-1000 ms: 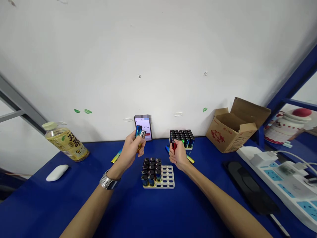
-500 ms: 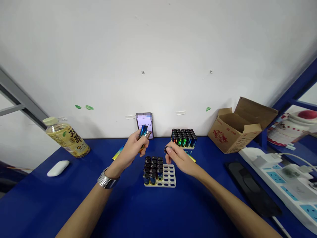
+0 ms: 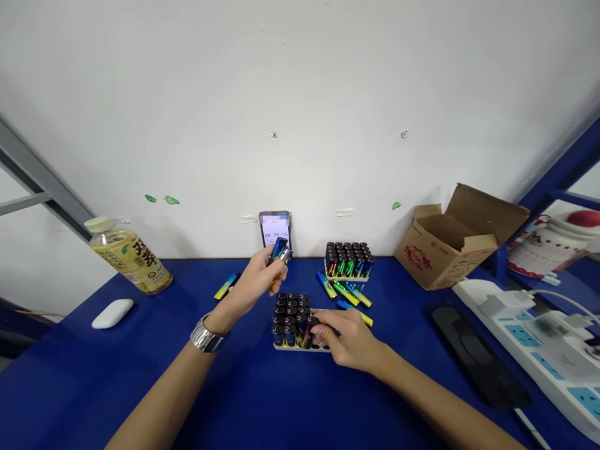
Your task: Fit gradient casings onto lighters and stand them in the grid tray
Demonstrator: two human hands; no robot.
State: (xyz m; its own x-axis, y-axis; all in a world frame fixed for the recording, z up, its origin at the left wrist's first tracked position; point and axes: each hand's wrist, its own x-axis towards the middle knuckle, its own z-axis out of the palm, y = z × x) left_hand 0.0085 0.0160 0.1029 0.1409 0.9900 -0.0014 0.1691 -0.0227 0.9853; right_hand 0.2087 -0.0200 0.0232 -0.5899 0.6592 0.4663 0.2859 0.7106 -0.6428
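Observation:
My left hand (image 3: 257, 275) is closed around a few shiny blue-and-gold batteries (image 3: 280, 248), held up in front of the phone. Between the thumb and fingers of my right hand (image 3: 354, 339) is a dark battery (image 3: 308, 331), slightly tilted, at the front row of the white tray (image 3: 304, 349). Upright batteries (image 3: 290, 331) fill the tray's left columns. My right hand covers much of the tray's right side, so I cannot tell how deep the held battery sits.
Behind stands a second tray full of batteries (image 3: 349, 259), with several loose batteries (image 3: 345, 294) before it. More lie left (image 3: 227, 285). A phone (image 3: 275, 228) leans on the wall. Around the sides are a bottle (image 3: 134, 259), carton (image 3: 440, 250), black phone (image 3: 475, 356) and power strip (image 3: 539, 356).
My right hand has come down and nearer to me, bringing its battery to the tray's front row. My left hand has shifted slightly right, still holding its batteries.

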